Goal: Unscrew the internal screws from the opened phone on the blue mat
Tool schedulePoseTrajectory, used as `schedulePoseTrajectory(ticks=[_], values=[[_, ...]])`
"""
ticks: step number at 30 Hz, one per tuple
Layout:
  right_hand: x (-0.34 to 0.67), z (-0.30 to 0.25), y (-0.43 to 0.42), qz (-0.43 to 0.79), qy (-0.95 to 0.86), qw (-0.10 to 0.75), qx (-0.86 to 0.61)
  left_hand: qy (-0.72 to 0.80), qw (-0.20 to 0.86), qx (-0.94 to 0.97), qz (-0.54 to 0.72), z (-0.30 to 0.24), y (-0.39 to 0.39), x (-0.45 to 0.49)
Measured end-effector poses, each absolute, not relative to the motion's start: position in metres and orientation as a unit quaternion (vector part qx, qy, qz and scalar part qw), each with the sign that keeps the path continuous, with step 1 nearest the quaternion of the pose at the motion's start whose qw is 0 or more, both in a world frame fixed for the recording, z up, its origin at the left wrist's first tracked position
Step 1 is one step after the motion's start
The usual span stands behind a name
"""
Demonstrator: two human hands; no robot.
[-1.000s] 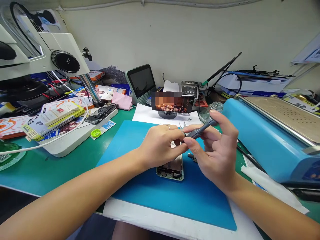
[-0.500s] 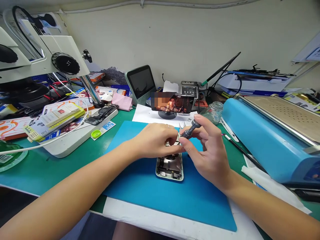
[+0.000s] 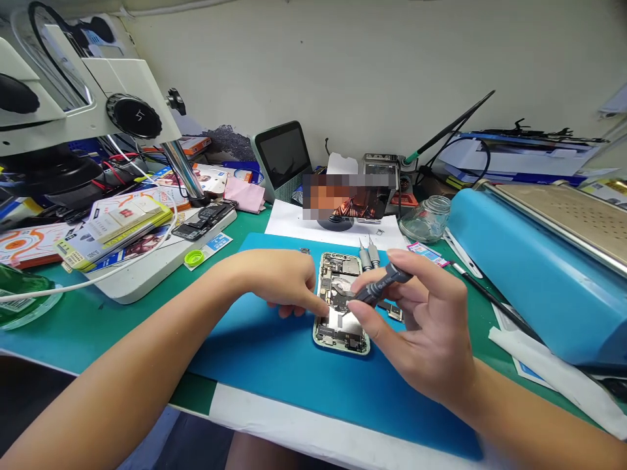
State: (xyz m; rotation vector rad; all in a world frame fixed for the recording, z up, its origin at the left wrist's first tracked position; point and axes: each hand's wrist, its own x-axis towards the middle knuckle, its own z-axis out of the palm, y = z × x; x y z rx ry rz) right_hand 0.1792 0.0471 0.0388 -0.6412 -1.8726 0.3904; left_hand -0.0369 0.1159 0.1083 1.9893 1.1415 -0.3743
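An opened smartphone [image 3: 347, 326] lies on the blue mat [image 3: 274, 356], its inner parts bare. My left hand [image 3: 281, 277] is at its left side, fingers curled and one digit pressing on the phone's left edge. Pinched between the fingers and thumb of my right hand [image 3: 428, 320] is a dark grey screwdriver [image 3: 379, 285], tilted, its lower end over the middle of the phone. Whether the tip touches a part is too small to tell. Two grey screwdrivers [image 3: 369, 254] lie beyond the phone's top right corner. A small phone part [image 3: 394, 313] sits on the mat, partly behind my right hand.
A phone playing video [image 3: 362, 201] stands at the back beside a smart display [image 3: 281, 156]. At the right are a glass jar [image 3: 426, 219] and a blue machine [image 3: 529, 274]. A microscope [image 3: 122, 98] overhangs the left, above boxes [image 3: 122, 222] and a white stand [image 3: 132, 281].
My left hand has moved left and down off the phone's upper part, baring it. My right hand with the screwdriver has come lower and nearer. The view has shifted slightly.
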Motion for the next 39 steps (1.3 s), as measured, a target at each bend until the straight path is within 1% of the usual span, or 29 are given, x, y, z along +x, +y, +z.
schedulePoseTrajectory(ticks=[4, 7, 13, 22, 28, 39], values=[[0.1780, 0.0348, 0.0438, 0.150, -0.805, 0.515, -0.254, 0.442, 0.419, 0.775, -0.170, 0.1077, 0.1138, -0.0343], [0.1787, 0.0316, 0.0448, 0.132, -0.812, 0.509, -0.253, 0.440, 0.418, 0.776, -0.172, 0.1053, 0.1138, -0.0323], [0.1792, 0.0301, 0.0454, 0.136, -0.815, 0.502, -0.256, 0.440, 0.416, 0.777, -0.172, 0.1015, 0.1154, -0.0314], [0.1778, 0.0371, 0.0444, 0.204, -0.802, 0.501, -0.252, 0.450, 0.410, 0.773, -0.176, 0.1034, 0.1138, -0.0331], [0.1768, 0.0325, 0.0462, 0.187, -0.810, 0.494, -0.256, 0.454, 0.405, 0.773, -0.178, 0.1032, 0.1129, -0.0307], [0.1788, 0.0307, 0.0482, 0.195, -0.827, 0.459, -0.258, 0.444, 0.416, 0.778, -0.158, 0.1000, 0.1140, -0.0303]])
